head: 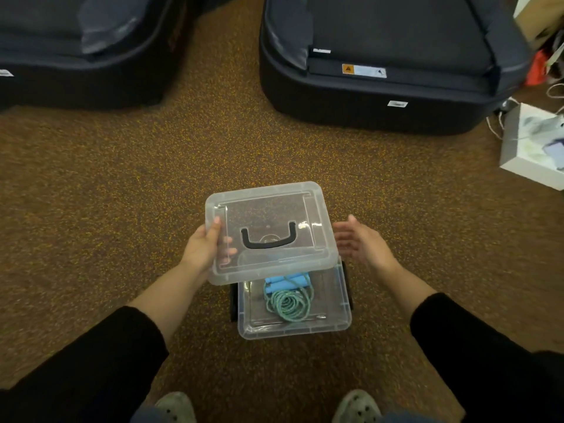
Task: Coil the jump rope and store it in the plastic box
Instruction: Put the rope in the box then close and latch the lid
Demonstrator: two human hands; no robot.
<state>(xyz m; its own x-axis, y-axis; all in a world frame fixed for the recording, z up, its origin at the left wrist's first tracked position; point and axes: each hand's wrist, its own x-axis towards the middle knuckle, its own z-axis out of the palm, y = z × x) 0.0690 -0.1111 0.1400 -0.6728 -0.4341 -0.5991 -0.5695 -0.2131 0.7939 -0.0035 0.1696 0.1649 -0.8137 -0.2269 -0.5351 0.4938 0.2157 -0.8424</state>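
Note:
A clear plastic box (341,325) stands on the speckled brown floor between my feet and the hands. Inside it lies the jump rope (288,302), its teal cord coiled in a bundle, with blue handles at the far end. My left hand (203,247) grips the left edge of the clear lid (274,209), which has a black handle. The lid hovers tilted over the far half of the box. My right hand (358,239) is beside the lid's right edge, fingers spread, not touching it.
Two large dark treadmill bases (381,96) stand on the floor ahead, left and right, with a carpet gap between them. A white box (531,148) with cables lies at the far right. My two shoes show at the bottom edge.

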